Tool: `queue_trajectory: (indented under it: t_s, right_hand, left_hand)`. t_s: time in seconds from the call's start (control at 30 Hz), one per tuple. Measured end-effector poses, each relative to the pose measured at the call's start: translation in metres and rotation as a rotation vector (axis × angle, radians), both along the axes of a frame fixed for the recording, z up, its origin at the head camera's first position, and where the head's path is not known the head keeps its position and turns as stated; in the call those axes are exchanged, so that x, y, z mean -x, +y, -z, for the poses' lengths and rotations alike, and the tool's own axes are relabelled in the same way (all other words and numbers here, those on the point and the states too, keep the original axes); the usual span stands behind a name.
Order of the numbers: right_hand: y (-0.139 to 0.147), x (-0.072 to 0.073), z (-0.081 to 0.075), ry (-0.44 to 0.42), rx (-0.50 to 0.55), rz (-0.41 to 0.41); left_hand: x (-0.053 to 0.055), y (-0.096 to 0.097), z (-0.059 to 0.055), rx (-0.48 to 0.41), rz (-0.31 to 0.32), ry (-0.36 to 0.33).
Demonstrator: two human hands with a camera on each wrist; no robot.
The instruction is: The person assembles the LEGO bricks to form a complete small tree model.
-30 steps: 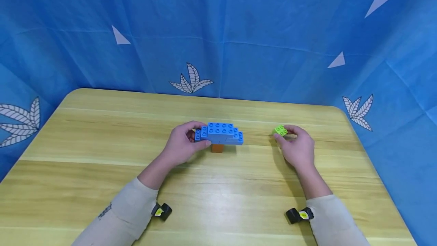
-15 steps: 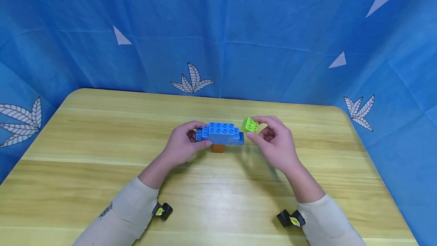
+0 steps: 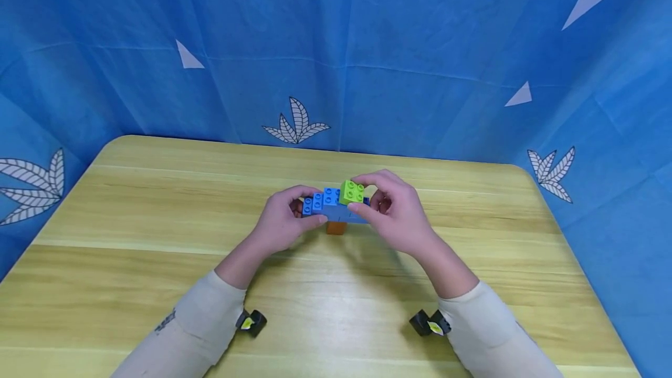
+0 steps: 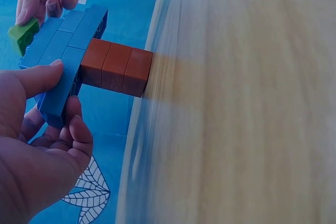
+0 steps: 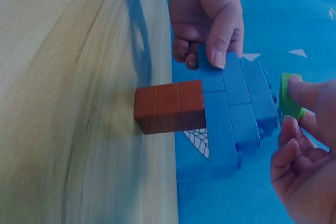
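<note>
A stepped block of blue toy bricks (image 3: 331, 211) sits on a column of reddish-brown bricks (image 4: 116, 67), which stands upright on the table. My left hand (image 3: 279, 221) grips the left end of the blue block, thumb on the near side. Between thumb and fingers of my right hand (image 3: 398, 216) is a lime-green brick (image 3: 352, 192), studs up, over the right part of the block's top layer. In the right wrist view, the green brick (image 5: 290, 97) lies just off the blue studs with a narrow gap. The right hand partly hides the blue block's right end.
The wooden table (image 3: 173, 191) has rounded far corners. Behind it hangs a blue cloth (image 3: 420, 45) with white triangles and leaf prints. A black strap device sits at each wrist, such as the right one (image 3: 430, 323).
My right hand has carried the green brick leftward from the table's right side to above the blue block. The left hand has kept its grip in nearly the same place.
</note>
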State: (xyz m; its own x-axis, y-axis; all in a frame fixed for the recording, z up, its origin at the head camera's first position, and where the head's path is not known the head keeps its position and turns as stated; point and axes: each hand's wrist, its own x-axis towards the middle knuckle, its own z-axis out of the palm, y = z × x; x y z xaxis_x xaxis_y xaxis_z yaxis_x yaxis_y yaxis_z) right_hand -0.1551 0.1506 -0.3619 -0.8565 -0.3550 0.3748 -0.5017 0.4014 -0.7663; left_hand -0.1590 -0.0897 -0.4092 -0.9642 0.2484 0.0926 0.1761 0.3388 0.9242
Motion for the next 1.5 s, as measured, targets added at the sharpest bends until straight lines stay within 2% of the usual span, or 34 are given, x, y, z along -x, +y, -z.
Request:
queue_trajectory:
  t_s: [0.37,0.5,0.77,0.93,1.13,1.2,1.3,1.4,1.5]
  right_hand:
    - [-0.011,0.007,-0.002,0.037,-0.152,-0.038]
    - [-0.012,0.009,-0.002,0.086,-0.21,-0.063]
    - [-0.013,0.012,0.0,0.126,-0.228,-0.075]
    - [-0.012,0.013,0.001,0.115,-0.248,-0.067]
    - [-0.006,0.008,0.004,0.087,-0.252,-0.077]
    - [-0.001,0.005,0.005,0.063,-0.244,-0.061]
    - [0.008,0.0,0.011,0.018,-0.235,0.007]
    - [0.019,-0.005,0.02,-0.026,-0.222,0.092]
    - [0.027,-0.008,0.032,-0.069,-0.189,0.137]
  left_hand:
    - [0.0,-0.001,0.001,-0.005,0.003,0.005]
    - [0.001,-0.001,0.002,-0.013,0.005,0.005]
    - [0.0,-0.001,0.001,-0.005,-0.003,0.012]
    - [0.0,-0.001,0.0,0.005,-0.006,0.016]
    - [-0.003,0.0,0.002,0.016,0.003,-0.02]
    - [-0.003,0.0,0.002,0.01,0.009,-0.025]
    - [-0.003,0.0,0.002,0.006,0.014,-0.021]
    - [-0.002,-0.004,0.003,0.013,0.0,-0.017]
    - [0.0,-0.01,0.003,0.013,-0.023,-0.023]
